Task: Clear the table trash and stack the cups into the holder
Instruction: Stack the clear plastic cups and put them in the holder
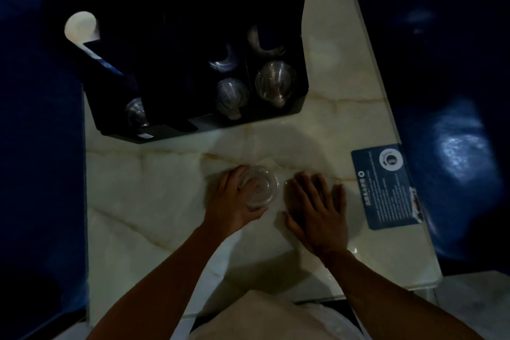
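Note:
My left hand grips a clear plastic cup that stands upright on the marble table. Just to the right of the cup, my right hand lies flat on the table with its fingers spread and holds nothing. The black cup holder stands farther back on the table. Its slots hold clear cups and another clear cup stack. A white cup stack sticks out at the holder's left side.
A dark blue printed card lies flat at the table's right edge. Dark blue seats flank the table on both sides. The scene is dim.

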